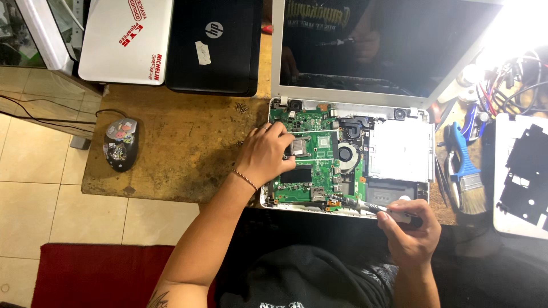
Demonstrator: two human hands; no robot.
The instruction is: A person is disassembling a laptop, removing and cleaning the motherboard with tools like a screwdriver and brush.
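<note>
Green motherboard (311, 165) bared, screwdriver (365, 206) seemingly at edge

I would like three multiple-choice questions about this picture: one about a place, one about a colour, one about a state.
1. Where does the computer mouse lie?
A. left of the opened laptop
B. on the laptop screen
C. under the paintbrush

2. What colour is the handle of the paintbrush?
A. red
B. blue
C. yellow

3. What is the state of the right hand?
A. open and flat on the table
B. closed around a screwdriver
C. resting on the mouse

Answers:
1. A: the mouse sits on the wooden table, left of the opened laptop.
2. B: the handle above the bristles is blue.
3. B: the right hand grips the screwdriver, its tip at the green circuit board, where the left hand rests.
</note>
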